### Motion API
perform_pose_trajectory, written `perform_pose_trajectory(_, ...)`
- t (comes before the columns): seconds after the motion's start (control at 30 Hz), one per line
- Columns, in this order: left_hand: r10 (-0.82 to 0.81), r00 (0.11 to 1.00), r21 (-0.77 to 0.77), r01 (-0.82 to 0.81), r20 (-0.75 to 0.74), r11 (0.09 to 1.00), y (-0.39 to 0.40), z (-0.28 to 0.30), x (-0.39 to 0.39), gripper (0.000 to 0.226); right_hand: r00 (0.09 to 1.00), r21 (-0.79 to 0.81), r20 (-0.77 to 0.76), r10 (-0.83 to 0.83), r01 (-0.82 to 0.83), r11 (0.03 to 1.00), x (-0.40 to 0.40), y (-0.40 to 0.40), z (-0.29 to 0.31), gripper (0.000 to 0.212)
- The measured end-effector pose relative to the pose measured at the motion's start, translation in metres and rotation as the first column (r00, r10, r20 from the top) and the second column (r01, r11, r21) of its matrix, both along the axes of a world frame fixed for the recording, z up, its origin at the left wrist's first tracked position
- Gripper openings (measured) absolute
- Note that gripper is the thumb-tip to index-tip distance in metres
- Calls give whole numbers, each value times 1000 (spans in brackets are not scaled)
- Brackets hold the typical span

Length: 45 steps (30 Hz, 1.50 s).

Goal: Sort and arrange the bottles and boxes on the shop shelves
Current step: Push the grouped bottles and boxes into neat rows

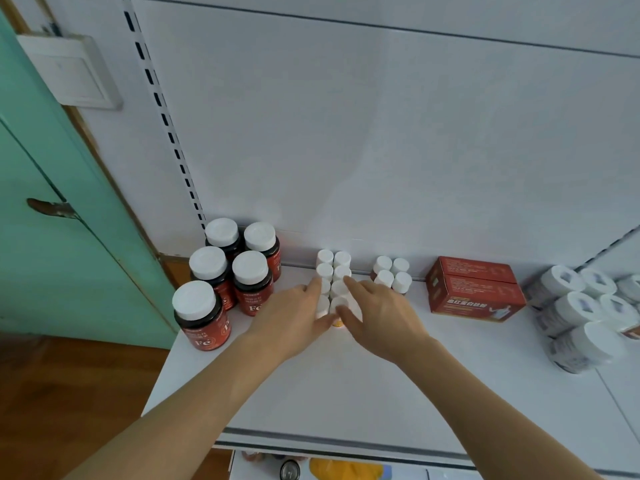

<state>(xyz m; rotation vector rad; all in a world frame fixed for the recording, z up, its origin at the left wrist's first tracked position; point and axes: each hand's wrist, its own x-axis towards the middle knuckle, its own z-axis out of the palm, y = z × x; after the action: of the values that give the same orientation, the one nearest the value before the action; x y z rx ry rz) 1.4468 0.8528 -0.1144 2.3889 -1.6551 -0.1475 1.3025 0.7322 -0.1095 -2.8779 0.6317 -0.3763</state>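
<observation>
Both hands point(298, 313) flank small btls point(333, 282).

The light is soft and even, a bit cool and bluish on the white back panel point(381, 133). No lamp can be seen. The shelf point(346, 382) is bright, and the small white caps point(333, 271) in the middle glow so much that their edges melt together. Shadows are faint: a pale grey one runs down the panel toward 6 o'clock, and thin soft ones sit under the left hand point(294, 315) and right hand point(382, 315). The picture bends at the edges, so the slotted post point(162, 109) at 10 o'clock curves. Corners look smeared, and the jars point(581, 320) at 3 o'clock are blurry.
</observation>
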Motion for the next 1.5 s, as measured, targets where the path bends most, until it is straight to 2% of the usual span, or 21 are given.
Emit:
perform_pose_trajectory(0.07,41,999,-52,-41,1,998,-5,1,0,54,998,-50,58,-14,16,999,4,-6,8,44)
perform_pose_trajectory(0.13,76,997,-67,-75,12,995,-15,3,2,46,998,-64,53,-45,49,997,11,-14,16,37)
perform_pose_trajectory(0.23,122,990,-36,-119,69,992,-33,7,6,37,993,-42,-40,-110,109,993,26,-24,21,37)
perform_pose_trajectory(0.4,177,982,55,-181,59,982,-52,8,14,43,958,-81,-249,-143,127,989,43,-34,18,32)
perform_pose_trajectory(0.67,189,968,77,-178,-166,981,-58,-3,24,41,929,-20,-350,-116,116,993,52,-35,21,26)
perform_pose_trajectory(1.13,175,952,13,-177,-251,984,-57,-3,30,39,936,90,-316,-152,189,978,56,-34,16,23)
perform_pose_trajectory(1.5,212,950,21,-213,-228,977,-57,1,26,37,927,60,-342,-155,187,981,57,-33,15,23)
